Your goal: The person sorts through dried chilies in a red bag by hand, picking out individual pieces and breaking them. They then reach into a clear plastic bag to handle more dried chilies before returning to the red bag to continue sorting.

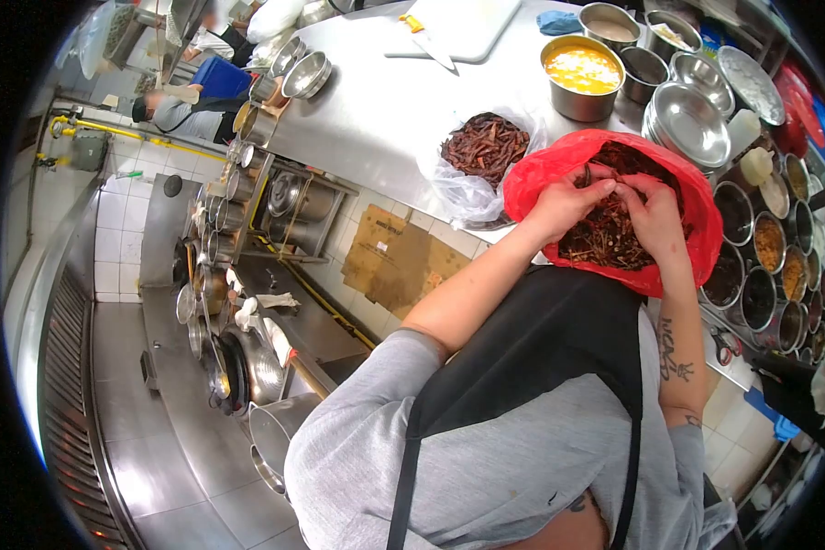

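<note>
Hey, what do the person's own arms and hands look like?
The left hand and right hand wear no gloves. The sleeves are short and grey. The right forearm has dark tattooed lettering and a small crown; the left forearm shows no tattoo.

The person's left hand (568,200) and right hand (654,209) meet at the fingertips in an open red bag (527,179) of dark dried strips (605,246). Just beside it, reddish-brown pieces (486,145) fill a clear bag (469,199) on the bench (367,105); further back, a yellow-handled knife (422,35) lies over a white board's (472,27) edge.
</note>
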Action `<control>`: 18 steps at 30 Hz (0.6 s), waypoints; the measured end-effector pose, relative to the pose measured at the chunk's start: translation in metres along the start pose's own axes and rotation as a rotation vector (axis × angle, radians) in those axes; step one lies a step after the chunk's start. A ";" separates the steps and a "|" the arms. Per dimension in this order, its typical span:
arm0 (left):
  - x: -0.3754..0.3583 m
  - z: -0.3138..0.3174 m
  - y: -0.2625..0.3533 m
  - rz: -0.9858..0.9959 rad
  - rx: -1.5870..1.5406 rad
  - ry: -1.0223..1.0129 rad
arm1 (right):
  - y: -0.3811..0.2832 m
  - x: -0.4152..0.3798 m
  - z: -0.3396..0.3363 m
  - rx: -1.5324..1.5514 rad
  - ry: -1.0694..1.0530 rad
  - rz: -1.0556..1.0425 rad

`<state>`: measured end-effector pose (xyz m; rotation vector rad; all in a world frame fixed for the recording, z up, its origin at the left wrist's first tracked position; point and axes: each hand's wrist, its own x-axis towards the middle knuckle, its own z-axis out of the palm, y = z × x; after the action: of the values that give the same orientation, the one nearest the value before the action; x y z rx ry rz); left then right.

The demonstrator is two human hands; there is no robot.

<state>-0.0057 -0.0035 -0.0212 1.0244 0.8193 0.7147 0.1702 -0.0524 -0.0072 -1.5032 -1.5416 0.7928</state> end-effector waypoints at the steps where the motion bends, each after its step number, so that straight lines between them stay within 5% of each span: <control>1: 0.001 -0.001 -0.001 -0.007 -0.018 -0.007 | 0.000 0.000 0.000 -0.013 0.005 0.000; 9: 0.002 -0.001 -0.004 -0.005 -0.001 0.102 | 0.003 -0.003 0.002 -0.143 -0.166 -0.191; 12: -0.001 -0.009 -0.004 -0.025 0.005 0.021 | -0.027 -0.014 -0.006 -0.375 0.411 -0.188; 13: 0.002 -0.014 -0.013 -0.036 0.024 0.001 | -0.059 -0.011 -0.018 -0.327 0.641 -0.395; 15: -0.001 -0.006 -0.006 0.013 0.010 -0.052 | -0.060 -0.019 -0.029 -0.082 0.564 -0.373; 17: -0.002 -0.003 -0.003 -0.019 0.069 -0.091 | -0.066 -0.016 -0.044 0.535 -0.055 0.049; 18: -0.003 -0.002 -0.003 -0.024 0.115 -0.092 | -0.059 -0.012 -0.035 0.328 0.066 0.046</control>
<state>-0.0090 -0.0064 -0.0237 1.1409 0.7985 0.6007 0.1725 -0.0733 0.0595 -1.3118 -1.2614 0.9613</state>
